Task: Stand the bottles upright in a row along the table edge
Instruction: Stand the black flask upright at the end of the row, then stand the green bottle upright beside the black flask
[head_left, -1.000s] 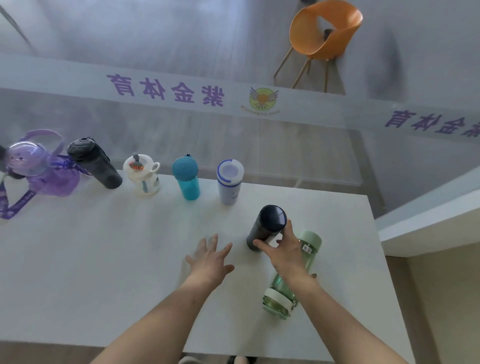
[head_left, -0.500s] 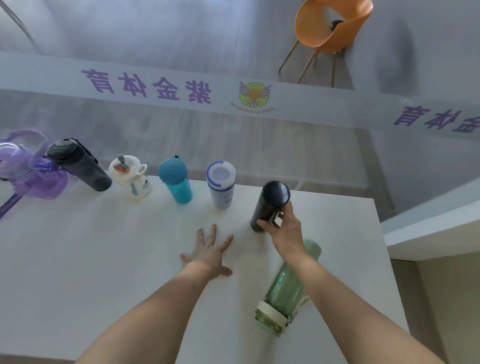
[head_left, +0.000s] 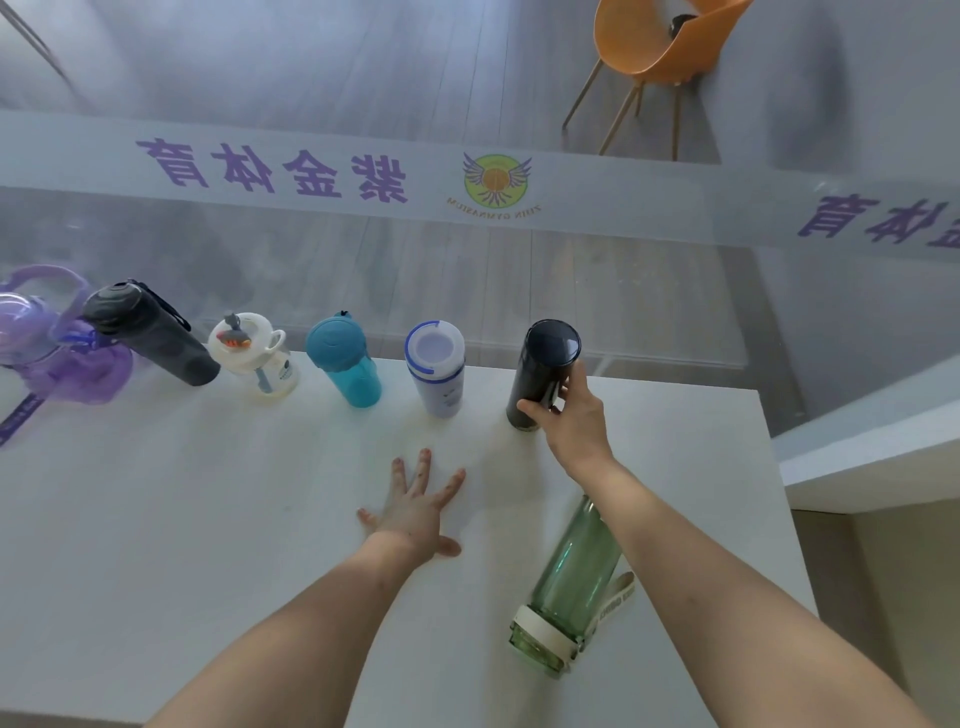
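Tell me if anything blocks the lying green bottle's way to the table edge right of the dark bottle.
Nothing on the white table does. Only the right hand, gripping the tall dark cylindrical bottle, reaches over the translucent green bottle.

At the middle right of the frame the right hand (head_left: 574, 423) grips an upright dark navy cylindrical flask (head_left: 543, 371) by its lower half, at the far edge of the white table (head_left: 208, 519). To its left along that edge stand a white tumbler with a blue-ringed lid (head_left: 436, 369), a teal plastic bottle (head_left: 345, 361), a small white straw bottle (head_left: 254, 353), a dark grey sports bottle (head_left: 150, 332) and a translucent purple jug (head_left: 47, 343) (partly cut off at the left border). The left hand (head_left: 415, 512) lies flat at centre, fingers spread. A clear green bottle with a cream collar (head_left: 576, 577) lies on its side at lower right.
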